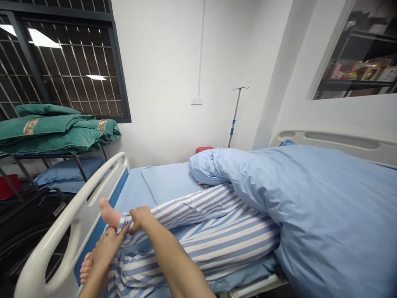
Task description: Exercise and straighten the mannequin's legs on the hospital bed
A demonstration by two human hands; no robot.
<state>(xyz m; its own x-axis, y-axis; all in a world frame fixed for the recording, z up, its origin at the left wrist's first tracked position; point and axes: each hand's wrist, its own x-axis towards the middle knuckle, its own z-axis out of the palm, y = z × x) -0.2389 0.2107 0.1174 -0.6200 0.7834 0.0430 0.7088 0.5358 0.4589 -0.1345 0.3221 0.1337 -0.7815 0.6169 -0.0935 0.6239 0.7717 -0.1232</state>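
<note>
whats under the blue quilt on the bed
The blue quilt covers someone's upper body. Striped pyjama legs come out from beneath it; the torso and head are hidden, so they cannot be seen.

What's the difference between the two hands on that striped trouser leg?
The left hand sits lower, nearer the white bed rail, while the right hand sits farther up the bed. The left wrist passes in front of a lower bare foot; the right hand is beside a raised bare foot. Both hands are bare and hold the cuff of the blue-and-white striped trouser leg.
</note>
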